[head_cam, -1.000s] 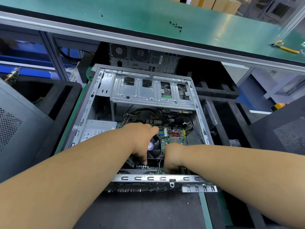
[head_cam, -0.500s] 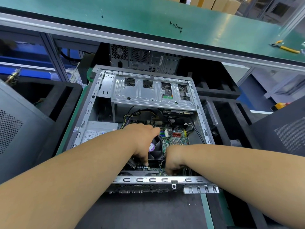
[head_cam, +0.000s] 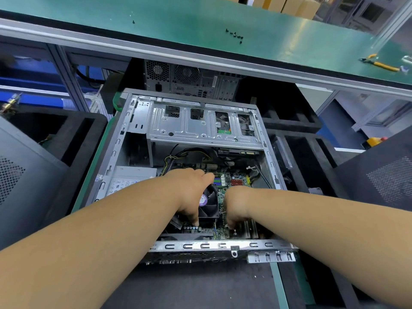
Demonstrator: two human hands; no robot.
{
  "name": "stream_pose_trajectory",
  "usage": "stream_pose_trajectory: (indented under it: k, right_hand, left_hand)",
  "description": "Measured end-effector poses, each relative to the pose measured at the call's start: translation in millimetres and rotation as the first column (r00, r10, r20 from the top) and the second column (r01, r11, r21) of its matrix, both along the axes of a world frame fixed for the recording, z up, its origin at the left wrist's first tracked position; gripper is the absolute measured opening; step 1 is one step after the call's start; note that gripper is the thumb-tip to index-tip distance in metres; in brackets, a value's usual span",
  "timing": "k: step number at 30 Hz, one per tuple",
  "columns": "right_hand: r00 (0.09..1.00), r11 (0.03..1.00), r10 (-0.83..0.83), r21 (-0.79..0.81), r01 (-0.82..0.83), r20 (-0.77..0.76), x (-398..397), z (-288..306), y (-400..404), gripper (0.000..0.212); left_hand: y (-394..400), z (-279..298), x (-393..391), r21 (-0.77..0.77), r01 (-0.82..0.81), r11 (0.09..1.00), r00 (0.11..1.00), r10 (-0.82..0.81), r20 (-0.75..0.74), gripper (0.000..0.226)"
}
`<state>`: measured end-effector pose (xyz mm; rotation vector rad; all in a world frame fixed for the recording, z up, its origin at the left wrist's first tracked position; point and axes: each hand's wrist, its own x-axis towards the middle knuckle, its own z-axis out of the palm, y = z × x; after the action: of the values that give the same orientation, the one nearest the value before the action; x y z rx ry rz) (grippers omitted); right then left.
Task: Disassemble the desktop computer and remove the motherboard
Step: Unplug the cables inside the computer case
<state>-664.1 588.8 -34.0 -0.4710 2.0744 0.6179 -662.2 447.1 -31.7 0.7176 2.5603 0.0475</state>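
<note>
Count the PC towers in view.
2. One open chassis lying on its side at centre; one closed tower behind it under the green bench, rear panel facing the camera. More may be hidden.

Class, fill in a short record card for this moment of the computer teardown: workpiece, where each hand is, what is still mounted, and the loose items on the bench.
Workpiece: open computer case, side panel off
Left hand: on the left side of the cooler fan, fingers down at the board
Right hand: right of the fan, fingers on the motherboard
Still mounted: motherboard, fan, power supply, drive cage
Bench items: small black screws, yellow-handled pliers
</note>
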Motion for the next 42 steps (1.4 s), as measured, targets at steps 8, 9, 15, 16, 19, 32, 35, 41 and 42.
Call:
stream_pose_trajectory:
  k: [8, 9, 15, 16, 19, 32, 35, 41, 42]
  right_hand:
    - [0.978, 0.919, -0.043, -0.392, -0.042, -0.205, 4, 57, 15, 0.012]
    - [0.979, 0.911, -0.037, -0.410, -0.050, -0.202, 6, 61, 16, 0.011]
    - [0.958, 0.865, -0.108, -0.501, -0.041, -0.266, 0, 79, 36, 0.018]
    - [0.946, 0.849, -0.140, -0.527, -0.038, -0.293, -2, 81, 41, 0.014]
    - [0.905, 0.801, -0.224, -0.597, -0.040, -0.362, -5, 86, 55, 0.005]
    - [0.654, 0.433, -0.679, -0.901, -0.010, -0.333, -13, 92, 91, 0.013]
    - [0.578, 0.305, -0.780, -0.952, 0.013, -0.242, -13, 86, 95, 0.013]
    - [0.473, 0.099, -0.878, -0.995, 0.019, -0.079, -14, 72, 98, 0.014]
    - [0.451, 0.081, -0.890, -0.997, 0.014, -0.066, -15, 70, 98, 0.014]
  left_hand:
    - [-1, -4, -2, 0.090, -0.097, 0.991, 0.983, 0.082, 0.165, 0.119]
    - [-1, -3, -3, 0.123, -0.110, 0.986, 0.980, 0.087, 0.181, 0.116]
    - [6, 13, -3, 0.299, -0.127, 0.946, 0.984, 0.082, 0.159, 0.061]
    - [8, 15, -2, 0.305, -0.145, 0.941, 0.983, 0.103, 0.150, 0.054]
    - [16, 19, -3, 0.323, -0.177, 0.930, 0.982, 0.144, 0.123, 0.038]
    - [82, -12, -52, 0.167, -0.266, 0.949, 0.961, 0.247, 0.126, 0.057]
    - [108, -26, -58, -0.001, -0.215, 0.977, 0.968, 0.213, 0.135, 0.066]
    - [139, -42, -64, 0.097, -0.442, 0.892, 0.896, 0.432, 0.105, 0.037]
    - [139, -45, -64, 0.131, -0.467, 0.875, 0.884, 0.456, 0.101, 0.035]
